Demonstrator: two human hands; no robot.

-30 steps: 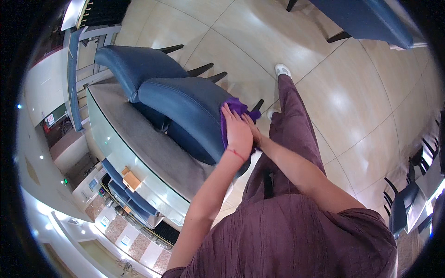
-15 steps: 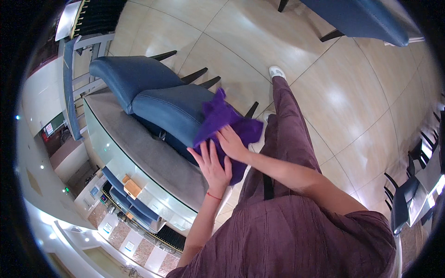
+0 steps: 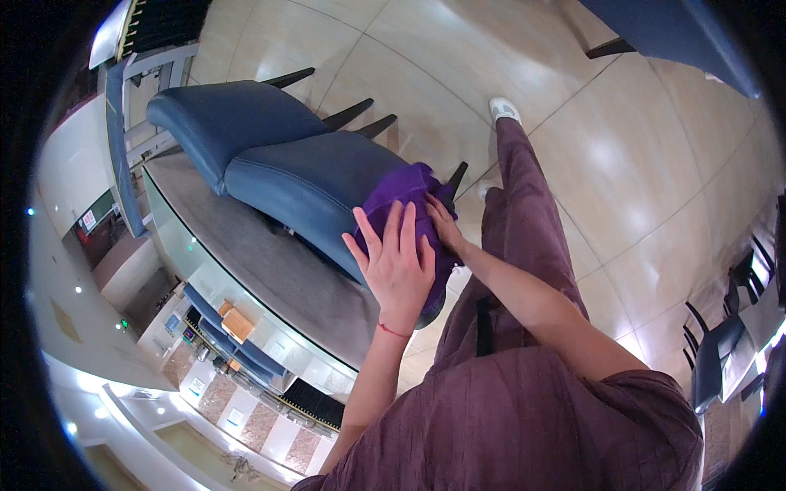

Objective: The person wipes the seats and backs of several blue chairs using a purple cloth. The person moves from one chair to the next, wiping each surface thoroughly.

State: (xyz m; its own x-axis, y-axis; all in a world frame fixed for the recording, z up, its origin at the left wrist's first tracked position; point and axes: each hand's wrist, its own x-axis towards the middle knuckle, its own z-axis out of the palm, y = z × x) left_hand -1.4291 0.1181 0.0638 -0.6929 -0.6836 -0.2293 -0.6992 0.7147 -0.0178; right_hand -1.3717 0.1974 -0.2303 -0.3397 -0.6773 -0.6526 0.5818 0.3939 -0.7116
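Observation:
A crumpled purple cloth lies bunched against the near end of a blue padded chair. My right hand is on the cloth's right side, its fingers close together and pressed into the folds, with the fingertips partly hidden. My left hand is over the lower left of the cloth, back of the hand up and fingers spread. Whether its palm touches the cloth or the chair I cannot tell. A thin red string circles my left wrist.
Another blue chair stands beside the first, along a glass-edged table with a grey surface. Dark chair legs stick out over the tiled floor. One more blue chair is at the upper right, and dark chairs are at the far right.
The cloth is gathered tighter around the chair's end. My right hand has moved right and up to the cloth's far side; my left hand has moved up and right, fingers spread wider.

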